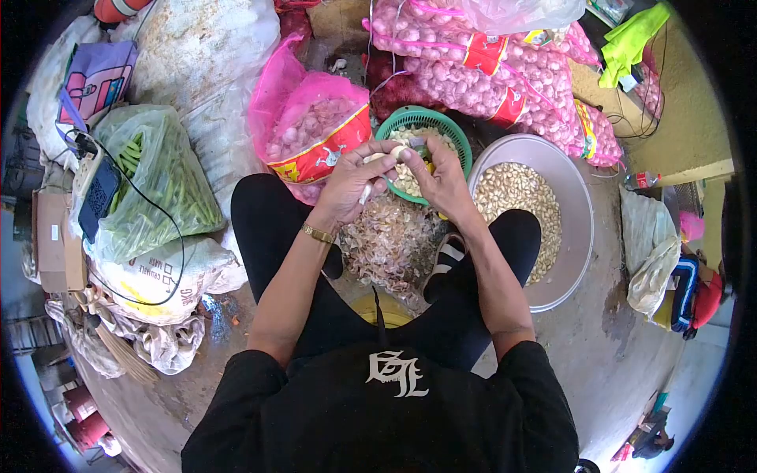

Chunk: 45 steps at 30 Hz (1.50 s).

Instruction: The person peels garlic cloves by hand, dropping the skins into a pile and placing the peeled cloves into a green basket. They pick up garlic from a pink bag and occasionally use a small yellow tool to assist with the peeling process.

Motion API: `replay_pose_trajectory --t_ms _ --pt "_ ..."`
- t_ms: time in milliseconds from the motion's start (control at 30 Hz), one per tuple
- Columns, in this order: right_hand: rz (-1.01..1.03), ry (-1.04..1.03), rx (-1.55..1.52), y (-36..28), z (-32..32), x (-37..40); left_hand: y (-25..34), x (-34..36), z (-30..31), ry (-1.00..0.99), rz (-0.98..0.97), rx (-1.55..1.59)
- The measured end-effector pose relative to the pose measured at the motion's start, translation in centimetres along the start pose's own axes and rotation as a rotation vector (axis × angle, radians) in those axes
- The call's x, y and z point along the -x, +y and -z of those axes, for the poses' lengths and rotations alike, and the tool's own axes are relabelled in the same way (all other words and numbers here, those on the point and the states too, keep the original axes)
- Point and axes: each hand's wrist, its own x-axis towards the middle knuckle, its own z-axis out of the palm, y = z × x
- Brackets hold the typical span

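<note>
Garlic clove (400,152), pale, small, left hand (352,183) and right hand (441,180), grip clamped on it

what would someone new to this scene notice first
The eye likely goes first to the bright pink mesh sacks of garlic piled at the top, with another open pink sack left of the green basket. Next come the two hands, left and right, meeting over that basket, and the wide pale basin of cloves beside the right knee.
</note>
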Motion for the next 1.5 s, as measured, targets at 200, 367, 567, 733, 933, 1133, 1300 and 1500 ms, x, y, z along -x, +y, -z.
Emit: replay_pose_trajectory --t_ms 200,367,567,733,933,1133,1300,1500 --pt "-0.248 -0.064 -0.292 -0.8 1.2 -0.3 -0.1 -0.1 -0.1 0.015 -0.020 -0.018" --pt "-0.364 -0.151 -0.387 -0.3 1.9 -0.4 -0.5 -0.3 0.9 -0.083 0.031 0.090" --pt "-0.238 -0.120 -0.194 1.0 1.2 -0.5 -0.3 -0.1 -0.4 -0.067 0.057 0.105" --pt "-0.116 -0.064 -0.012 1.0 1.4 -0.3 -0.8 -0.5 0.4 -0.151 0.107 0.312" --pt "0.021 -0.041 0.097 -1.1 1.8 -0.1 -1.0 -0.9 -0.2 -0.046 0.073 0.257" --pt "0.068 -0.089 0.314 -0.9 2.3 -0.1 -1.7 -1.3 0.3 -0.068 0.022 0.216" --pt "0.011 -0.116 0.388 -0.6 2.1 -0.1 -1.7 -1.2 -0.2 -0.059 0.055 0.262" --pt "0.036 -0.110 0.388 0.0 1.7 -0.2 -2.2 -1.5 0.4 -0.104 0.079 0.278"
